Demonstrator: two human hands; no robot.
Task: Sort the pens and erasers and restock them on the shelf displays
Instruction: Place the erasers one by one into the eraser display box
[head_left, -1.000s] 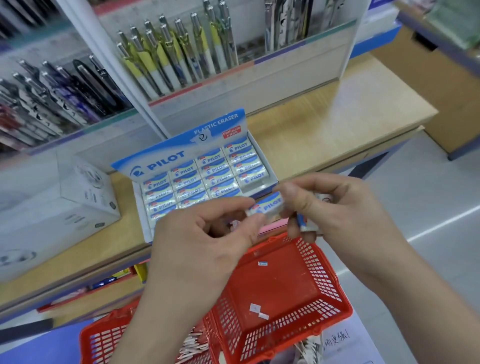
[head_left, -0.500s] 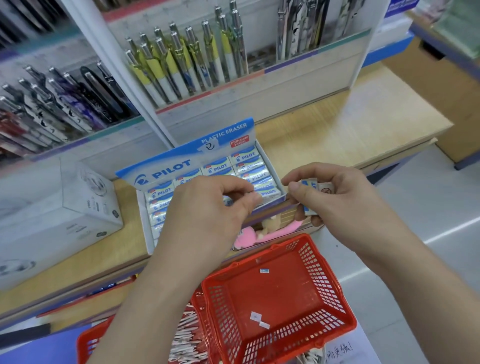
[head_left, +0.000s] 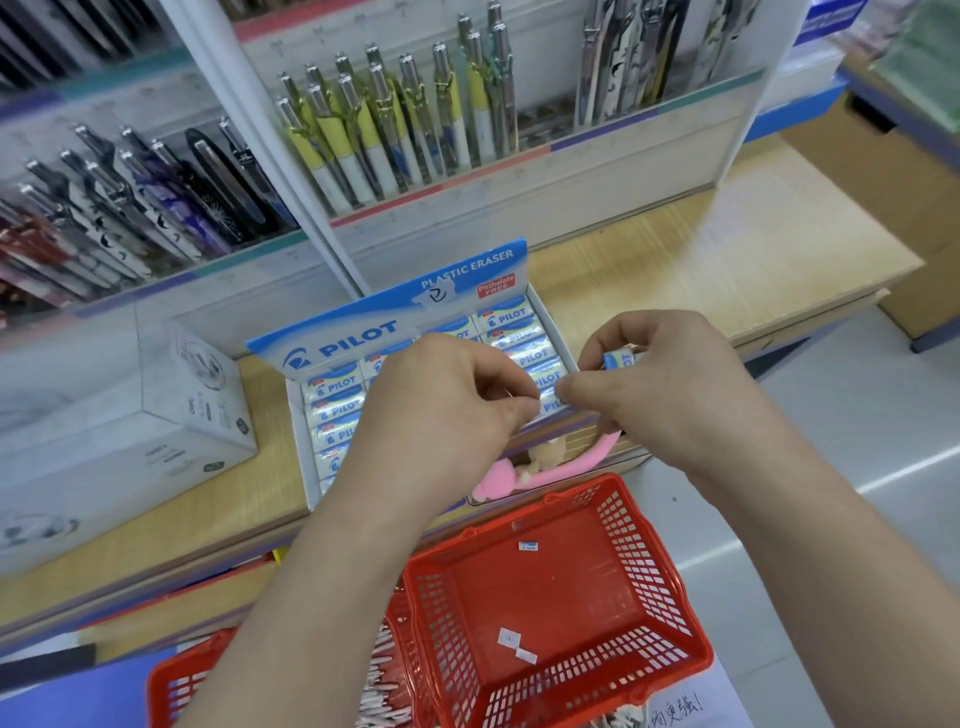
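A blue and white Pilot eraser display box (head_left: 384, 332) sits on the wooden shelf (head_left: 727, 270), filled with rows of wrapped erasers (head_left: 332, 387). My left hand (head_left: 441, 410) hovers over the box's front rows, fingertips pinched at an eraser near the right corner; whether it grips one is hidden. My right hand (head_left: 665, 395) is beside it at the box's right edge, holding a blue and white eraser (head_left: 619, 358) between its fingers. Pens (head_left: 395, 130) stand in racks behind the box.
A red mesh basket (head_left: 670, 613) holding only small paper scraps is below my hands, with a second red basket (head_left: 176, 686) of white items at the left. A white carton (head_left: 135, 415) stands left of the eraser box. A pink plush item (head_left: 498, 480) lies under the shelf edge.
Both hands moved up and forward from above the basket to the eraser box. The left hand brought an eraser down onto the box's front rows; the right hand still holds one.
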